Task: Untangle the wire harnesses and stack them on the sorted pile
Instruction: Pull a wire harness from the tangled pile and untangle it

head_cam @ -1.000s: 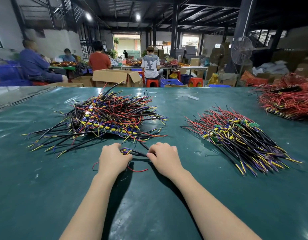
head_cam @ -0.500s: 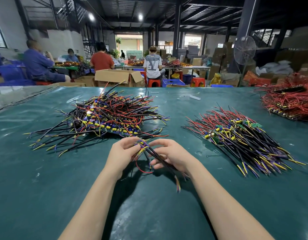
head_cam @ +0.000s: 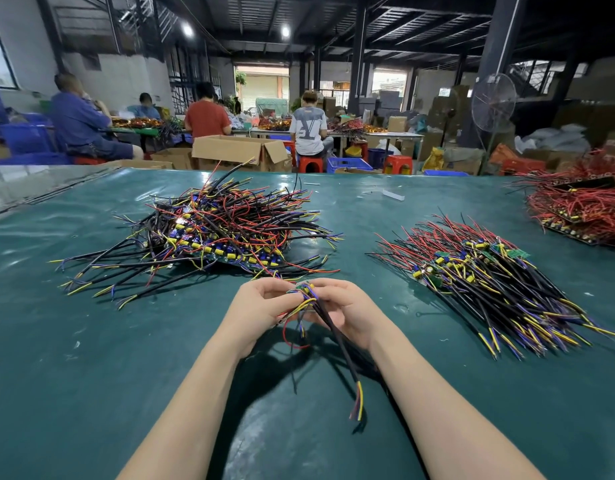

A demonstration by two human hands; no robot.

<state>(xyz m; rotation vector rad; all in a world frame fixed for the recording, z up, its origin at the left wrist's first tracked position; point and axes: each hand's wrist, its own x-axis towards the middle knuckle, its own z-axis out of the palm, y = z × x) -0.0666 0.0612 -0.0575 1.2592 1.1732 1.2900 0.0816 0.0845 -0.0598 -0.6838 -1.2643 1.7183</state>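
– Warehouse workshop, dimly lit, seen from a head-worn camera. What fills the foreground?

– A dark green table [head_cam: 91, 375]. Two bare forearms reach in from the bottom edge and meet near its middle.

– What are the hands doing?

– Both grip one wire harness [head_cam: 334, 329], lifted just above the table. The left hand [head_cam: 254, 311] curls its fingers round the upper end, where a small board with yellow parts peeks out. The right hand [head_cam: 354, 313] faces it, fingers [head_cam: 337, 289] bent over the same end, with the wires crossing its palm.

– Where does the rest of the harness go?

– A black sheathed cable runs out below the hands, slanting down towards the viewer. It ends in loose yellow, red and purple tips. A thin red wire loops beneath the left fingers (its far end is hidden behind the hand).

– And the other wires?

– A tangled pile [head_cam: 216, 230] of black, red, yellow and purple leads lies just beyond the hands, to the left. The sorted pile [head_cam: 479, 285] lies to the right, well apart, its wires mostly aligned. A red wire heap [head_cam: 583, 209] sits at the far right edge.

– Anything behind the table?

– Seated workers [head_cam: 307, 129] at other benches, an open cardboard box [head_cam: 236, 152] and a standing fan [head_cam: 493, 102].
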